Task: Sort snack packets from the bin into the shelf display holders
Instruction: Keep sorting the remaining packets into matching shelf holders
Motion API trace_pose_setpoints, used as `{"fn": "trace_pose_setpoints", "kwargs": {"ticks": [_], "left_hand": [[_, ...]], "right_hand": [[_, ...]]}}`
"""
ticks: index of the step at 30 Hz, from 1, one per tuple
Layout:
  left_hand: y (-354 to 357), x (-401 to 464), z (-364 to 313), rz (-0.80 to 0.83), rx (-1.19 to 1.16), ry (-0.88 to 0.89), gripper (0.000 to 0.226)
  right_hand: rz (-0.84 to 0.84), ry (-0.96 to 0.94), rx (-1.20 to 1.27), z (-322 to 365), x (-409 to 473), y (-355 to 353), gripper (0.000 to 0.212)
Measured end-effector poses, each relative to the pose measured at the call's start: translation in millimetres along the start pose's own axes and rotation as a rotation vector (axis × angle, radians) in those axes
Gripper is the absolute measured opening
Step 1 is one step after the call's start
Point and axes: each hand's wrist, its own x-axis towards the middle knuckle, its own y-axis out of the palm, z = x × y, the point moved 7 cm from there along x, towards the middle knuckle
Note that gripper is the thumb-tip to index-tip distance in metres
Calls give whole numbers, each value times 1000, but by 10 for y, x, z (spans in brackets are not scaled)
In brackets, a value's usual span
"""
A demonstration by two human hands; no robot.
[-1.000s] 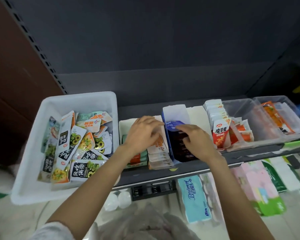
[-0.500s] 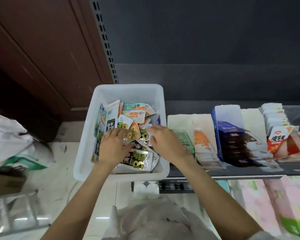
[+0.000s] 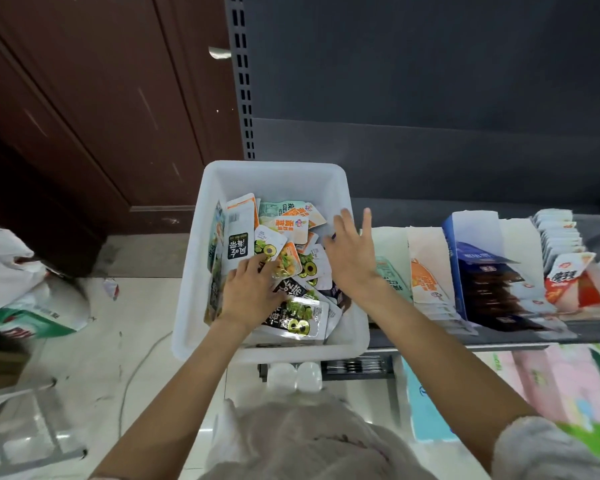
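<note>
A white plastic bin [image 3: 274,169] holds several loose snack packets [image 3: 293,315] with black, green and orange print. My left hand [image 3: 251,291] is low in the bin, its fingers curled on a small green-and-orange packet [image 3: 287,262] on top of the pile. My right hand [image 3: 352,252] hovers over the bin's right rim with straight, spread fingers and holds nothing. To the right, the shelf carries display holders: a pale green one [image 3: 390,242], one with orange packets [image 3: 426,275], a blue box of dark packets [image 3: 482,271] and a row of white-and-red packets [image 3: 565,273].
A brown door [image 3: 83,116] and the perforated shelf upright [image 3: 240,81] stand behind the bin. White bags [image 3: 4,265] lie on the floor at left. Tissue packs [image 3: 426,414] and pink packs [image 3: 565,382] sit under the shelf. A metal rack [image 3: 21,427] is at lower left.
Both hands left the shelf holders and moved left into the bin. The view swung left. My right hand has since lifted off the packets and spread its fingers by the right rim.
</note>
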Motion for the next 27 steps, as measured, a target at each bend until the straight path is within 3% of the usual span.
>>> {"fn": "trace_pose_setpoints", "kwargs": {"ticks": [5, 10, 15, 20, 22, 24, 26, 27], "left_hand": [[-42, 11, -6, -1, 11, -16, 54], [-258, 43, -305, -193, -207, 106, 46], [-22, 150, -886, 172, -562, 90, 71], [11, 130, -1055, 205, -647, 53, 88], [-131, 75, -1054, 77, -633, 84, 68], [-431, -15, -969, -198, -611, 104, 40], [-697, -75, -779, -365, -664, 37, 27], [-758, -57, -682, -358, -747, -14, 23]], "right_hand": [[-114, 230, 384, -237, -60, 48, 41], [-162, 277, 553, -246, -129, 73, 37], [-203, 344, 670, -421, -159, 59, 21], [-183, 418, 1066, -554, -183, 156, 15], [-204, 437, 1382, -647, -229, 183, 18], [-230, 378, 1605, -709, -284, 130, 23], [-268, 270, 1572, -760, -308, 20, 29], [-286, 211, 1505, -784, -318, -43, 33]]}}
